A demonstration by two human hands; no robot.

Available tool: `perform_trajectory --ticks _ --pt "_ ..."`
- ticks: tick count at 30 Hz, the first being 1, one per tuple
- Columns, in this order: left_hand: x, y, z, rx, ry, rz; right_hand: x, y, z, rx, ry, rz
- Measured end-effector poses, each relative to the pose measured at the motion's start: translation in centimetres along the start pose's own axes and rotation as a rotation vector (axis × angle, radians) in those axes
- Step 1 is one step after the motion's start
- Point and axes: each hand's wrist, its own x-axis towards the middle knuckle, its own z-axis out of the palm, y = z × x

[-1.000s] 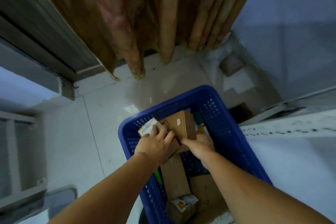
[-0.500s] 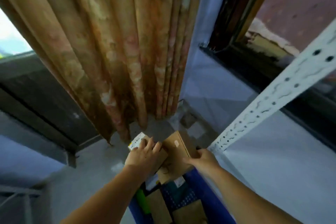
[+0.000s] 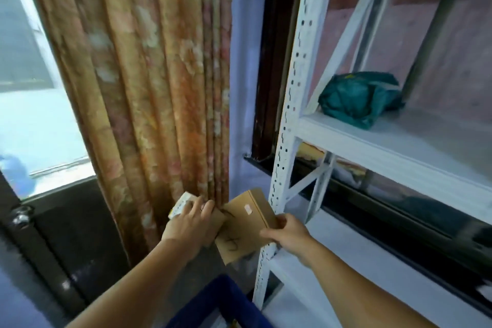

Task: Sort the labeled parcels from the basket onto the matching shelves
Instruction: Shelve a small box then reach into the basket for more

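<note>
A window (image 3: 40, 114) and a patterned curtain (image 3: 149, 82) fill the left of the scene. In front of the curtain's hem, the person's left hand (image 3: 193, 224) curls its fingers over a small box (image 3: 183, 202) with a white and yellow label, holding it aside, probably for a later stop. Just beside it, the right hand (image 3: 288, 234) pinches the right edge of a cardboard parcel (image 3: 246, 224), its marked face turned up, seemingly so the handwritten label can be read. Below, the blue basket (image 3: 226, 301) rim shows. At right stands a white shelf rack (image 3: 290, 104); a green bag (image 3: 359, 97) already lies on one shelf.
</note>
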Motion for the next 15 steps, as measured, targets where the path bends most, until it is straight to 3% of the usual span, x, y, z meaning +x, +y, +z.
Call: perform_trajectory --ticks 9,15 --pt "-9.2 5.2 -6.5 -0.451 0.117 -0.299 -12.3 -0.6 -6.6 0.356 0.187 -0.143" --pt "-12.3 11.9 -11.4 -1.021 0.169 -0.417 -18.3 -0.7 -9.6 0.774 0.149 -0.211"
